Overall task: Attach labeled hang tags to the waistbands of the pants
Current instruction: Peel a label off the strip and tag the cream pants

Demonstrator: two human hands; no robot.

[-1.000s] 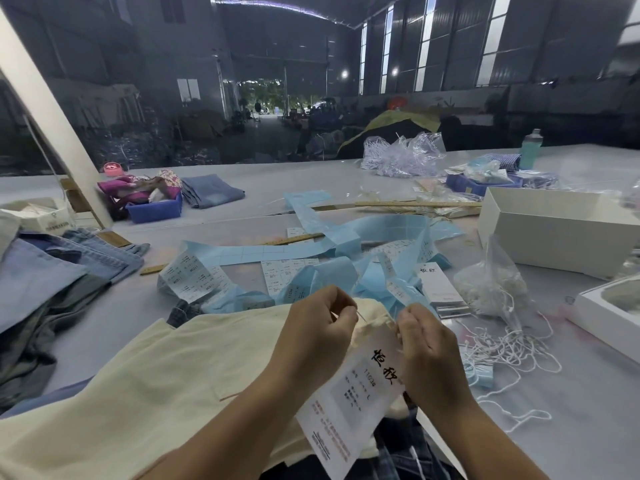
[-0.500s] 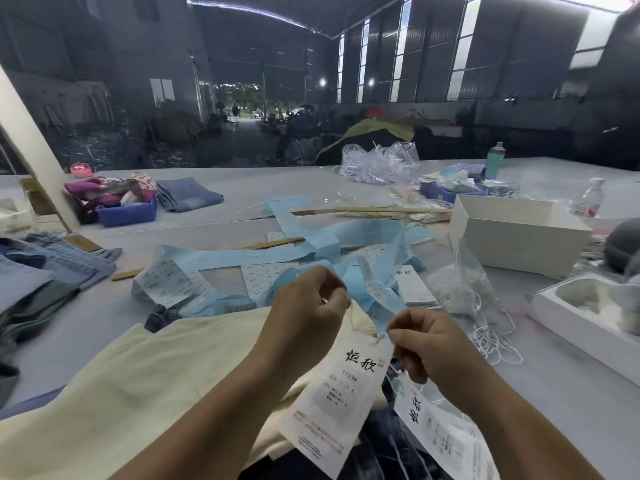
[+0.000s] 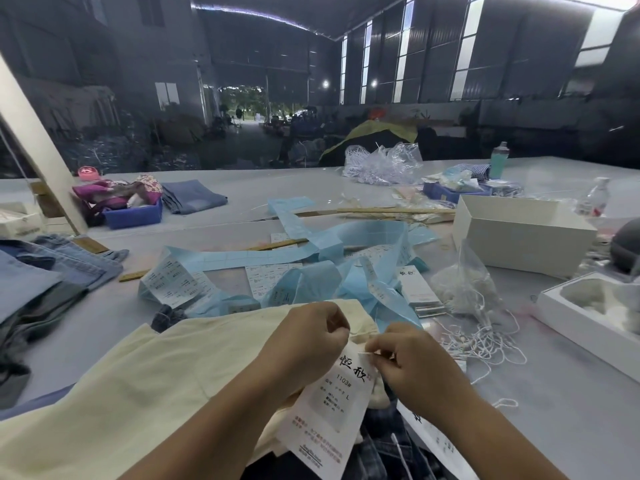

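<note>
Closing in, right hand (image 3: 412, 368) rejoins hang tag (image 3: 332, 407).

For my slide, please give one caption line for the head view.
Both hands, left hand and right hand, pinch a hang tag at cream pants.

Support surface: large pale grey worktable (image 3: 571, 424).

Directly on it:
- cream fabric pants (image 3: 145, 382), spread at near edge
- tangle of pale blue label backing strips (image 3: 311, 258), centre
- stack of white printed hang tags (image 3: 417, 289), just right of the strips
- loose white strings (image 3: 485, 341) beside a clear plastic bag (image 3: 471, 282)
- open white cardboard box (image 3: 519, 233), right
- folded blue denim garments (image 3: 65, 268), left
- blue plastic bin (image 3: 133, 214) and folded grey-blue jeans (image 3: 194, 199), far left
- crumpled clear plastic wrap (image 3: 384, 164), far side
- teal bottle (image 3: 498, 160), upright, far right
</note>
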